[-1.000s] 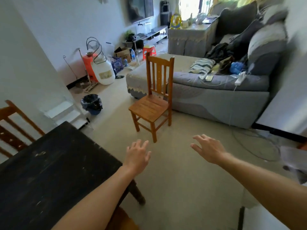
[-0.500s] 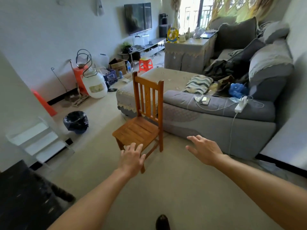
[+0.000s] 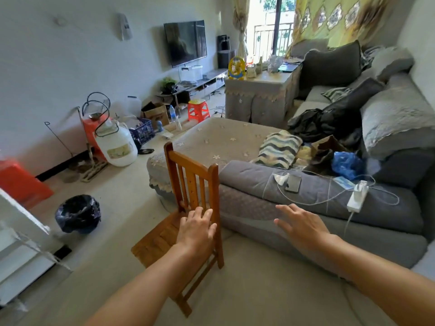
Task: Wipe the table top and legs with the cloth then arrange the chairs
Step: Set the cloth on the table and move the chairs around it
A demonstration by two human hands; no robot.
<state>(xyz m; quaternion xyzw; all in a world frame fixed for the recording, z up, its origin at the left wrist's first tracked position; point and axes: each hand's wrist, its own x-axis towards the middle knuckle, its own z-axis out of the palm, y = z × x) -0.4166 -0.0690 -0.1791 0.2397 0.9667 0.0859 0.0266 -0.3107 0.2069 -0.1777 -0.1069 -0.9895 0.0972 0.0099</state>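
Observation:
A small wooden chair [image 3: 191, 175] with a slatted back stands on the pale floor beside the grey sofa. My left hand [image 3: 196, 229] reaches out over its seat with fingers straight and holds nothing; whether it touches the chair I cannot tell. My right hand [image 3: 299, 225] is stretched forward to the right of the chair, in front of the sofa's side, fingers spread and empty. The table and the cloth are out of view.
The grey sofa [image 3: 306, 208] fills the right, with a phone, cables and a white power strip [image 3: 356, 196] on its arm. A black bin [image 3: 78, 214] stands left of the chair. A white jug [image 3: 116, 147], boxes and an orange stool [image 3: 198, 110] line the left wall.
The view has come closer to the chair and swung away from the black table, which has left the frame. Both hands stayed outstretched; my left hand now lies over the chair seat.

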